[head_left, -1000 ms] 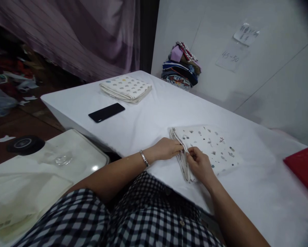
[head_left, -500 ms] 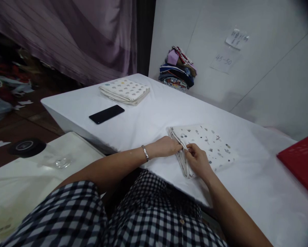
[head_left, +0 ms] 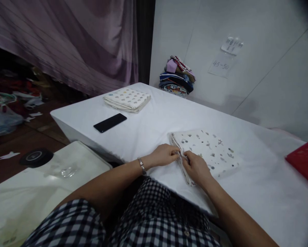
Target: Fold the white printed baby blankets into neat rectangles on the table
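A folded white cloth (head_left: 210, 151) with a small plant-like print lies on the white-covered table (head_left: 154, 130) in front of me. My left hand (head_left: 166, 154) pinches the layered near-left edge of this cloth, and a silver bracelet circles that wrist. Close beside it, my right hand (head_left: 197, 167) grips the same edge, fingers curled over the layers. The fingertips of both hands almost meet, and what lies between them is partly hidden. Farther back rests another folded cloth (head_left: 128, 98) with a grey dotted print, apart from my hands.
A black phone (head_left: 110, 122) lies near the table's left edge. Stacked folded fabrics (head_left: 176, 77) stand by the wall. A red object (head_left: 305, 161) sits at the right. At lower left, a cream surface (head_left: 89, 161) holds a black round object (head_left: 36, 157).
The view has tilted slightly, so the scene sits lower. Both hands stay at the cloth's layered edge, with the right fingers now curled farther over it.
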`<act>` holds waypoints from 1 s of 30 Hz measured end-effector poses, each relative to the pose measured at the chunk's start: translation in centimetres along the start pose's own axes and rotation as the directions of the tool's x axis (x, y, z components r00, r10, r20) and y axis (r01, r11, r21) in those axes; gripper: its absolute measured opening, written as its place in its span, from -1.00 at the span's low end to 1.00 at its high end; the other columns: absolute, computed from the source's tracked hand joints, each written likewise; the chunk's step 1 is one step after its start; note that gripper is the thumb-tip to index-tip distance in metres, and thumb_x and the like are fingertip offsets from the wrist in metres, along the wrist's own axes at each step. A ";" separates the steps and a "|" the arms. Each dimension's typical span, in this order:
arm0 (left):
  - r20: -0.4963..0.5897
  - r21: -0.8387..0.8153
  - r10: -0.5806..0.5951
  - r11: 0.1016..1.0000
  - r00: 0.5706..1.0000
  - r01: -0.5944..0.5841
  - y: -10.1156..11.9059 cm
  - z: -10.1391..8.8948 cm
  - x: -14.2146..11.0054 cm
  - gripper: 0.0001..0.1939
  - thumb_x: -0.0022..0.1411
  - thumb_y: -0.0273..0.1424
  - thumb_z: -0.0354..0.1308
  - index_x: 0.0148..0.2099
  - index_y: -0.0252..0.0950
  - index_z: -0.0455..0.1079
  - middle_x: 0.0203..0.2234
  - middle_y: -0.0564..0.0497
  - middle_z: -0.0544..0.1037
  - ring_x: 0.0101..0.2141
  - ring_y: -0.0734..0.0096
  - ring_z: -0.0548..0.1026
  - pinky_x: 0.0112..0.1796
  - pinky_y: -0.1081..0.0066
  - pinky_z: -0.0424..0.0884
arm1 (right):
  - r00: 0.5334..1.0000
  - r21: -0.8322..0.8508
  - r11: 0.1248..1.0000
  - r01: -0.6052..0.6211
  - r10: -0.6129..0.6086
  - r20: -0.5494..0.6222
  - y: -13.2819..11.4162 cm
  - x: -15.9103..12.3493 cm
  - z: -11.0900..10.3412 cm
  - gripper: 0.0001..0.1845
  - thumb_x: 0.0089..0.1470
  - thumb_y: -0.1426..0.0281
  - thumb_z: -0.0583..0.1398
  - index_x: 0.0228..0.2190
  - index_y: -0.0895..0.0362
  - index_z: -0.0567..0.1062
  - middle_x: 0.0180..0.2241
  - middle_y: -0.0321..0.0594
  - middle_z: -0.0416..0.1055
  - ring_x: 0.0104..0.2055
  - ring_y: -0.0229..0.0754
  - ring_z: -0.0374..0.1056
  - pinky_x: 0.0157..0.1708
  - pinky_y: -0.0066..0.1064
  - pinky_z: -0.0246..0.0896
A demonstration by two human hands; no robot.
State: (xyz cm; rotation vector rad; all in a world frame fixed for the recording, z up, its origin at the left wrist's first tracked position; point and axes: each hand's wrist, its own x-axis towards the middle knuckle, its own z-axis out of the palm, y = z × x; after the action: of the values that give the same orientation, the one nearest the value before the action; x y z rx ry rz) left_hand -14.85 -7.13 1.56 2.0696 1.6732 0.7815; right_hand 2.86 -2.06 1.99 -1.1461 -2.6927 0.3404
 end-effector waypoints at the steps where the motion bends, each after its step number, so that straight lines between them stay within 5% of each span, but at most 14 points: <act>1: -0.046 -0.049 -0.057 0.997 0.997 0.055 0.0 -0.1 0.2 -0.81 0.18 -0.33 0.01 -0.21 -0.18 0.43 -0.52 0.13 0.49 -0.49 0.48 0.38 -0.45 0.49 0.21 | 1.000 -0.006 1.000 -0.004 0.004 0.005 -0.1 0.0 0.0 -0.82 0.13 0.35 0.01 -0.28 0.11 0.37 -0.51 -0.27 0.38 -0.44 -0.19 0.29 -0.45 -0.44 -0.07; 7: -0.199 -0.196 -0.343 0.932 0.918 0.306 -1.8 -0.1 2.9 -0.61 0.18 -0.07 -0.02 -0.35 -0.24 0.46 -0.50 0.09 0.51 -0.46 0.43 0.40 -0.47 0.46 0.22 | 0.999 0.024 0.999 0.031 -0.032 0.008 -0.5 0.0 -0.1 -0.78 0.14 0.37 0.01 -0.21 0.10 0.39 -0.30 -0.19 0.44 -0.29 -0.17 0.33 -0.35 -0.42 0.02; 11: -0.232 -0.269 -0.481 0.867 0.845 0.420 -3.2 0.1 4.7 -0.70 0.11 -0.14 0.07 -0.43 -0.28 0.40 -0.52 0.07 0.50 -0.45 0.42 0.42 -0.44 0.47 0.23 | 0.998 0.034 0.998 0.062 -0.062 0.024 -0.5 -0.1 -0.4 -0.80 0.13 0.35 0.04 -0.22 0.09 0.39 -0.24 -0.20 0.42 -0.22 -0.16 0.32 -0.30 -0.41 0.06; 17: -0.239 -0.203 -0.523 0.851 0.818 0.485 -3.6 -0.9 5.4 -0.72 0.11 -0.14 0.07 -0.41 -0.26 0.36 -0.51 0.04 0.49 -0.45 0.36 0.43 -0.42 0.42 0.28 | 0.995 -0.004 0.996 0.086 -0.086 0.054 -0.5 -0.2 -0.9 -0.77 0.14 0.29 0.03 -0.20 0.10 0.37 -0.25 -0.20 0.38 -0.27 -0.19 0.30 -0.32 -0.41 0.09; 19: -0.349 -0.097 -0.471 0.878 0.810 0.469 -3.1 -1.3 5.4 -0.73 0.14 -0.17 0.04 -0.27 -0.26 0.37 -0.41 0.00 0.51 -0.38 0.31 0.45 -0.35 0.36 0.33 | 0.996 -0.011 0.997 0.079 -0.079 0.049 -0.5 -0.3 -0.8 -0.78 0.15 0.29 0.02 -0.21 0.09 0.37 -0.26 -0.21 0.37 -0.30 -0.20 0.30 -0.33 -0.41 0.09; 22: -0.517 0.116 -0.163 0.959 0.841 0.257 -1.9 -1.1 5.6 -0.67 0.21 -0.22 -0.01 -0.05 -0.28 0.32 -0.18 -0.10 0.48 -0.17 0.23 0.43 -0.15 0.26 0.34 | 0.996 -0.019 0.997 0.076 -0.075 0.041 -0.5 -0.3 -0.5 -0.78 0.16 0.30 0.01 -0.22 0.09 0.38 -0.26 -0.20 0.37 -0.32 -0.20 0.29 -0.33 -0.40 0.10; 26: -0.260 0.277 0.229 0.948 0.938 -0.154 -0.9 1.1 6.2 -0.60 0.29 -0.24 -0.10 0.10 -0.27 0.25 0.07 -0.11 0.36 0.11 0.23 0.24 0.12 0.17 0.12 | 0.994 0.056 0.993 0.109 -0.109 0.008 -0.4 -0.3 -0.6 -0.73 0.13 0.25 0.06 -0.21 0.14 0.42 -0.24 -0.16 0.40 -0.28 -0.19 0.30 -0.30 -0.40 0.12; 30: -0.060 0.359 0.211 0.917 0.976 -0.176 -1.7 3.3 6.6 -0.58 0.32 -0.24 -0.15 0.13 -0.28 0.24 0.19 -0.09 0.22 0.20 0.17 0.10 0.16 0.06 -0.01 | 0.974 0.282 0.933 0.223 -0.222 -0.035 1.7 -0.4 -2.1 -0.78 0.15 0.32 0.06 -0.39 0.12 0.48 -0.42 -0.28 0.41 -0.38 -0.28 0.29 -0.35 -0.48 0.11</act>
State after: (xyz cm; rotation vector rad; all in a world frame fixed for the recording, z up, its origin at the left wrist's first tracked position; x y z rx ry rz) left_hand -13.22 -0.17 -0.77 2.5117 1.7867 0.6914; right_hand 4.87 -0.92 3.49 -0.7514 -2.6241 0.6613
